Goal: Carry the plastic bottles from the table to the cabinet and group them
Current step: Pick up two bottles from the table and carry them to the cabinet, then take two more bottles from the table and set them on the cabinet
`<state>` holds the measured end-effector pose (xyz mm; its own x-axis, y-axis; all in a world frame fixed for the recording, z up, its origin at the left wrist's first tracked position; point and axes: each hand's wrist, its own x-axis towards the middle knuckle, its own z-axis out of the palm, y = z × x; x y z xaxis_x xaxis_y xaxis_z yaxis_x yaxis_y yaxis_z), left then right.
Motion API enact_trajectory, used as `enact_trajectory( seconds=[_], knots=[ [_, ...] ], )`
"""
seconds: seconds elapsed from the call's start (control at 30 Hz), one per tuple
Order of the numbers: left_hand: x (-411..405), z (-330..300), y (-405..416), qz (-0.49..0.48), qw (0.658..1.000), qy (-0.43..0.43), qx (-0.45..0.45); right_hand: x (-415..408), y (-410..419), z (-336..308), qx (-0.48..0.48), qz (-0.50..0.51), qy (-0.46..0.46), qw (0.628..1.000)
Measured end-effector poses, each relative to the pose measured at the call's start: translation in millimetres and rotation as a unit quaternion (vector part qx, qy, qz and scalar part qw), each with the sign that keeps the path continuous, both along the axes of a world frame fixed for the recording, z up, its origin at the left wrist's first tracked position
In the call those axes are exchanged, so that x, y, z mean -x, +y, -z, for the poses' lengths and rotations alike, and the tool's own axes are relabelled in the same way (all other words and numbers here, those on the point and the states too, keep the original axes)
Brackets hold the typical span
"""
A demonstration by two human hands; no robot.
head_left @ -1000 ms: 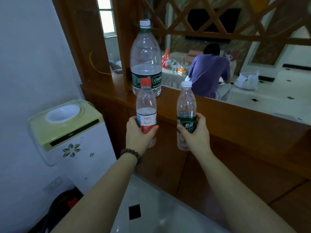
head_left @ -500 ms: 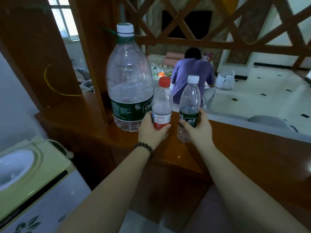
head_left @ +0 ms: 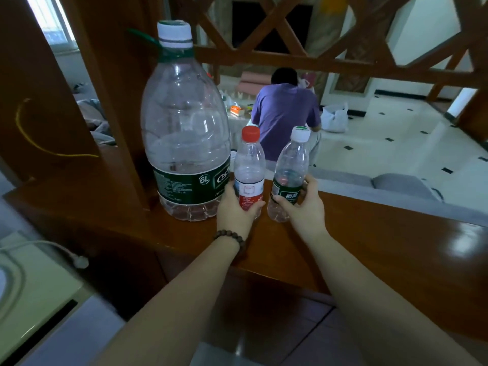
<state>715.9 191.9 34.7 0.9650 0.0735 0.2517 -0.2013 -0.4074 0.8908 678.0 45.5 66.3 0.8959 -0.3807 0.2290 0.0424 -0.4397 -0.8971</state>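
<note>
A big clear 6L bottle (head_left: 184,128) with a green label and white cap stands on the wooden cabinet top (head_left: 369,239). Right beside it is a small red-capped bottle (head_left: 249,165) with a red and white label, upright on the cabinet top, my left hand (head_left: 235,210) wrapped around its lower part. A small white-capped bottle (head_left: 291,165) with a dark green label leans slightly to the right, its base on or just above the wood. My right hand (head_left: 303,207) grips it at the label.
A wooden post (head_left: 111,101) rises just left of the big bottle, with lattice beams (head_left: 290,56) above. A pale green water dispenser (head_left: 31,286) sits at the lower left. Beyond the cabinet a person in a purple shirt (head_left: 285,114) sits facing away on a tiled floor.
Both hands moved forward and lowered the two small bottles onto the cabinet top next to the big bottle. The view has come closer to the cabinet.
</note>
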Motion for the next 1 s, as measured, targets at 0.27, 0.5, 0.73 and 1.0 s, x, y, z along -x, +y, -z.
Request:
enact_trajectory(
  seconds=[0.27,0.5,0.73,1.0],
  knots=[
    [19.5,-1.8,8.5,0.016,0.999,0.010,-0.029,21.5,-2.2,7.1,0.003,-0.019,0.033,0.999],
    [77.4,-11.8,8.9,-0.010,0.983,-0.063,-0.173,81.0,-16.5,-0.9,0.107,0.006,0.045,0.993],
    [160.1,-31.5,-62.6,0.086,0.929,-0.114,-0.341,183.7,-78.9,5.6,0.281,0.099,0.083,0.951],
    [248.3,-16.2,-185.8,0.281,0.865,-0.154,-0.386,329.1,-153.5,24.4,0.290,0.293,0.202,0.888]
  ],
)
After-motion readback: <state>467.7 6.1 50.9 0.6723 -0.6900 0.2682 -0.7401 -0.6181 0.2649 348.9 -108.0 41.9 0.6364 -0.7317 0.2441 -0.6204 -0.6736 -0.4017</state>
